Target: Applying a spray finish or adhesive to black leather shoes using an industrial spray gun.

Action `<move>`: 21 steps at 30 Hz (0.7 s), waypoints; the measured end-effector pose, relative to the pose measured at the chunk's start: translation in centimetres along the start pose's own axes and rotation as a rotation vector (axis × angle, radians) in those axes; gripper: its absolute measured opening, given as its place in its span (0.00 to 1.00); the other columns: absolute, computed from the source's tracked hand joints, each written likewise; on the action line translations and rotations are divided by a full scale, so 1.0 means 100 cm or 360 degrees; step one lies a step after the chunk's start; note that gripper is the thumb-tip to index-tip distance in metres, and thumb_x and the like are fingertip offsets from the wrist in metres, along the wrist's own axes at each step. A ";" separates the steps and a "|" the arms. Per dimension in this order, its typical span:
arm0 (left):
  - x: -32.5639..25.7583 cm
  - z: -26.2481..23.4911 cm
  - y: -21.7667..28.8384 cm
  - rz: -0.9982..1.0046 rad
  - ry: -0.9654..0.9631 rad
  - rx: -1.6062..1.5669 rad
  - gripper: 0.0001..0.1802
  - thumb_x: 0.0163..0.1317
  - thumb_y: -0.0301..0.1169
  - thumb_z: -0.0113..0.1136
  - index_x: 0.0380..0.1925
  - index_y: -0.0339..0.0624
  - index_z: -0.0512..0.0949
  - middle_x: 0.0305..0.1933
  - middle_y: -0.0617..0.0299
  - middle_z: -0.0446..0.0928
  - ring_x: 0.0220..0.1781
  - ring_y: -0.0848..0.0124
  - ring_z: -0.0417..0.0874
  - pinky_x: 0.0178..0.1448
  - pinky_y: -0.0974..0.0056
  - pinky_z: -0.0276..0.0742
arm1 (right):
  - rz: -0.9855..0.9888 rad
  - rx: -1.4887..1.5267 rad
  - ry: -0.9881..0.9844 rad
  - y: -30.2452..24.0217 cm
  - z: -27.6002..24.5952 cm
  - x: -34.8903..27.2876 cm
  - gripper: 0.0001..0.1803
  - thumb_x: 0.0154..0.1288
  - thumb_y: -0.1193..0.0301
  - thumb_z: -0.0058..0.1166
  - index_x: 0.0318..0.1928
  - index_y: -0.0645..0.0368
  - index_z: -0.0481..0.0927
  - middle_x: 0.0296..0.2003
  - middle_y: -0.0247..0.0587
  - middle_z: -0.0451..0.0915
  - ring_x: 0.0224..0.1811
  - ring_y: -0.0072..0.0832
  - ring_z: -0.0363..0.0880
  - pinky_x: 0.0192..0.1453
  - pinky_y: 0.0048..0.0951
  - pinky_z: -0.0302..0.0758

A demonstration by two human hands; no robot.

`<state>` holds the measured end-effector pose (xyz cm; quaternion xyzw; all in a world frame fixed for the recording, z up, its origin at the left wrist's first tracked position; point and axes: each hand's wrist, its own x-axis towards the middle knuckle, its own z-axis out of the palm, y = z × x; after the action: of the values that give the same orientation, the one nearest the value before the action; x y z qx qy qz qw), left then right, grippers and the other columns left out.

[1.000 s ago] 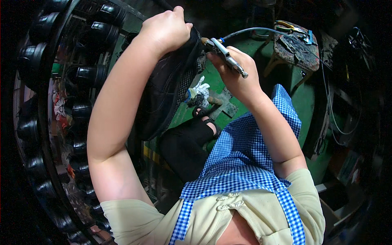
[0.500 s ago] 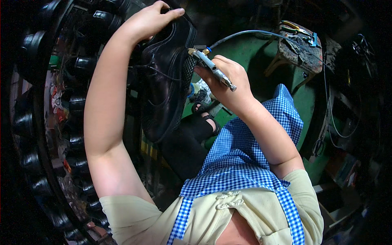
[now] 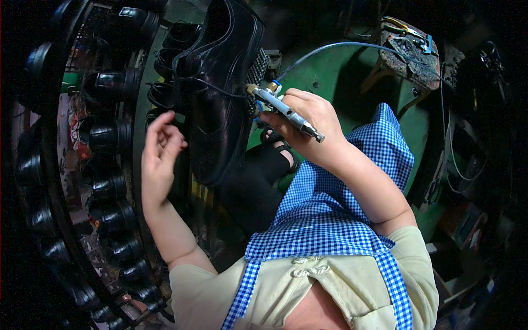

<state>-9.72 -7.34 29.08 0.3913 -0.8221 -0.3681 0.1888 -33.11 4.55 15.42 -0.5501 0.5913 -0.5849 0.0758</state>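
Note:
A large black leather shoe point(image 3: 212, 148) stands in front of me, its opening toward the far side and a lace trailing over its side. What bears its weight is hidden. My left hand point(image 3: 160, 157) hovers left of the shoe, apart from it, holding nothing, with loosely bent fingers. In my right hand point(image 3: 311, 113) is a metal spray gun point(image 3: 289, 113), fingers wrapped round it. Its brass nozzle points left at the shoe's right side, very close; whether they touch I cannot tell. A blue-grey air hose point(image 3: 330, 44) runs from the gun off to the right.
Racks of black shoes point(image 3: 113, 132) curve along my left. At the far right a worn stool point(image 3: 410, 71) carries yellow-handled pliers point(image 3: 396, 25) and dark scraps. The floor point(image 3: 352, 66) is green. A blue checked apron point(image 3: 324, 192) covers my lap.
My left hand has let go of the shoe's far end and come back toward me on its left side. My right hand with the spray gun has shifted slightly nearer to me.

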 end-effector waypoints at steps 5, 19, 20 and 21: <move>-0.027 0.008 -0.001 -0.0010 0.0037 0.0152 0.20 0.69 0.27 0.58 0.60 0.40 0.74 0.47 0.62 0.76 0.50 0.72 0.78 0.60 0.66 0.73 | 0.0013 0.0030 -0.0036 0.002 0.001 -0.007 0.17 0.57 0.62 0.68 0.24 0.58 0.75 0.24 0.46 0.75 0.29 0.46 0.78 0.31 0.43 0.76; -0.027 0.009 0.009 0.0429 -0.0196 0.0528 0.20 0.54 0.13 0.63 0.47 0.39 0.83 0.45 0.57 0.79 0.50 0.66 0.81 0.57 0.64 0.76 | -0.0018 0.0164 -0.0267 -0.010 -0.020 -0.020 0.14 0.61 0.67 0.66 0.26 0.62 0.77 0.23 0.45 0.74 0.25 0.42 0.77 0.28 0.37 0.74; -0.026 0.009 0.009 0.0456 -0.0240 0.0548 0.20 0.53 0.13 0.64 0.46 0.39 0.83 0.45 0.57 0.79 0.49 0.65 0.81 0.55 0.64 0.76 | -0.0003 0.0152 -0.0317 -0.012 -0.023 -0.021 0.14 0.60 0.67 0.67 0.26 0.62 0.76 0.23 0.45 0.74 0.25 0.42 0.77 0.28 0.37 0.74; -0.025 0.009 0.010 0.0484 -0.0284 0.0568 0.20 0.52 0.12 0.65 0.46 0.40 0.84 0.44 0.58 0.79 0.48 0.65 0.81 0.54 0.63 0.77 | 0.0011 0.0140 -0.0367 -0.013 -0.026 -0.021 0.14 0.59 0.68 0.68 0.25 0.61 0.76 0.22 0.45 0.74 0.25 0.42 0.76 0.28 0.37 0.74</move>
<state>-9.23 -4.56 29.14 0.2561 -0.9369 -0.2175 0.0965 -33.47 8.07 15.99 -0.6078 0.5543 -0.5428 0.1695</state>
